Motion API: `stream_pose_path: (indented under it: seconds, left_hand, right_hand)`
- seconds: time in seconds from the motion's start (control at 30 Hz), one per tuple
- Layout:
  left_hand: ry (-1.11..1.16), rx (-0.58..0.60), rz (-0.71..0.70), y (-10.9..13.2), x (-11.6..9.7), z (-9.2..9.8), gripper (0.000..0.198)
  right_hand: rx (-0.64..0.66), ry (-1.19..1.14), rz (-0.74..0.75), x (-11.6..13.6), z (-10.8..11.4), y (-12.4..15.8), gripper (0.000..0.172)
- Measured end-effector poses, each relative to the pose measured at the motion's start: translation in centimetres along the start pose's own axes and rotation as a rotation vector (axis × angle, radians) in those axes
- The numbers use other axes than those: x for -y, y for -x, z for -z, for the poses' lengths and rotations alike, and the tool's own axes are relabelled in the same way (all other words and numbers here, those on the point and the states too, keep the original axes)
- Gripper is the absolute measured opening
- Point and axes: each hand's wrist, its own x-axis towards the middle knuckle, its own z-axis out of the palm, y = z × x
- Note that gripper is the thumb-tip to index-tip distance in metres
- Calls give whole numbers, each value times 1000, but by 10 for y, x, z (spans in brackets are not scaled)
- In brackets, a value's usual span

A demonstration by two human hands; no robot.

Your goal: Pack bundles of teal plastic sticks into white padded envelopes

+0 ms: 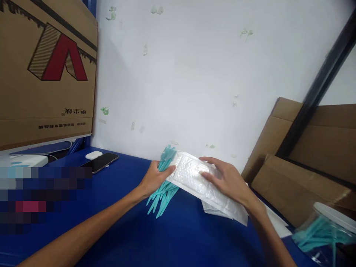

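My left hand (158, 178) is closed around a bundle of thin teal plastic sticks (167, 194). Their wider ends stick up above my fingers, and the narrow ends fan out below. My left thumb also presses on the near end of a white padded bubble mailer (187, 176). Gripping that mailer along its upper edge is my right hand (222, 176), fingers behind and thumb on the front. The mailer is tilted, its left end higher and touching the sticks. Under its right part lie more white mailers (217, 210), partly hidden.
On the blue table (125, 230) a phone (104, 163) and a white earbud case (94, 155) lie at the back left. A large cardboard box (55, 100) stands above them. At right are cardboard pieces (300, 185) and a clear jar (325, 237) of teal sticks.
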Motion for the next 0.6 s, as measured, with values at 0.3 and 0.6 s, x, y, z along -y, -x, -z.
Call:
stream_pose_path:
  seconds: [0.3, 0.6]
  left_hand:
    - [142, -57, 109, -15, -1, 14, 44]
    - [151, -54, 130, -13, -1, 13, 43]
  right_hand:
    - [13, 322, 130, 16, -32, 5, 99]
    - [-63, 307, 173, 18, -41, 4, 90]
